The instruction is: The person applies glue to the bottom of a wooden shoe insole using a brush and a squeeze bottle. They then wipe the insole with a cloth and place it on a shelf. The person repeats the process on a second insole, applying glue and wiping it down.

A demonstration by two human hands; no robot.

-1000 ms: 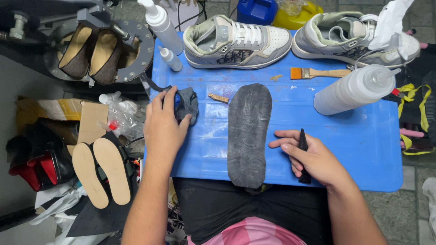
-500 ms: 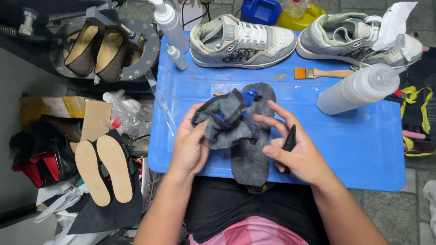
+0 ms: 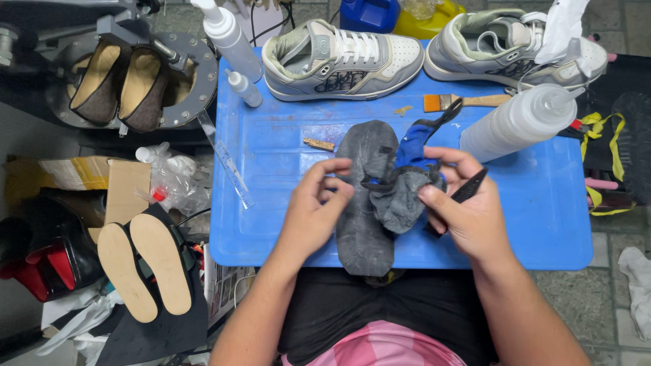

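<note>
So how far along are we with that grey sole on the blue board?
Done: the grey sole lies flat on the blue board, apart from both sneakers. In hand: the right hand grips a grey-and-blue cloth and a black tool over the sole; the left hand hovers beside it. Left: brush and squeeze bottle lie untouched.

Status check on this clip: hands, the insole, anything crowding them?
Right hand grips grey-blue cloth and black tool. Left hand pinches at cloth edge. Dark insole flat on blue board. Squeeze bottle close by.
</note>
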